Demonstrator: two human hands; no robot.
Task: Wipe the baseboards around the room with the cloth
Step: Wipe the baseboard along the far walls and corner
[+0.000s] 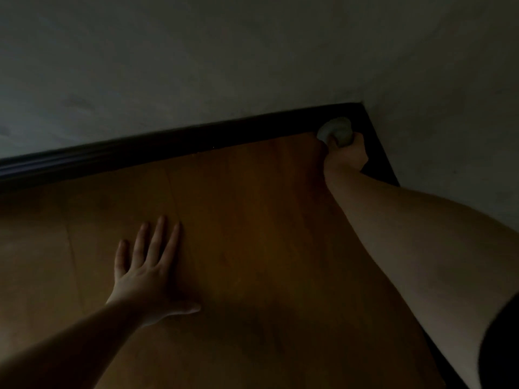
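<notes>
A dark baseboard (174,144) runs along the foot of the far wall and turns at a corner on the right, continuing down the right wall. My right hand (344,157) grips a bunched pale cloth (335,131) and holds it against the baseboard just left of that corner. My left hand (146,270) lies flat on the wooden floor, fingers straight and spread, palm down, well clear of the baseboard.
The scene is dim. A brown wooden plank floor (252,234) fills the lower view. Plain grey walls (196,66) rise above the baseboard and meet in the corner at upper right. A dark sleeve edge (502,346) shows at the lower right.
</notes>
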